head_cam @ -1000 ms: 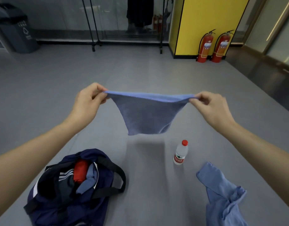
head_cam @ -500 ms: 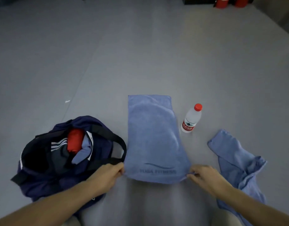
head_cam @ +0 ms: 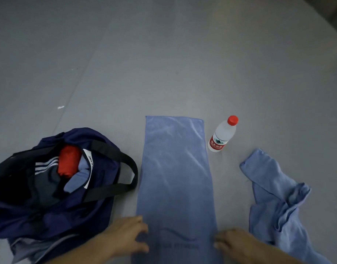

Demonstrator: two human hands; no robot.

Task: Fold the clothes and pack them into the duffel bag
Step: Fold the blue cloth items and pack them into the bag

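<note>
Your left hand point(head_cam: 129, 237) and right hand point(head_cam: 234, 242) meet the towel's point(head_cam: 175, 178) near corners, grip impossible to tell; lift unevenly and the fold skews, or topples the bottle point(head_cam: 222, 137) beside it

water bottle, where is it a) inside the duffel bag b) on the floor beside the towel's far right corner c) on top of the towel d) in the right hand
b: the water bottle stands on the floor just right of the blue towel, at its far end.
</note>
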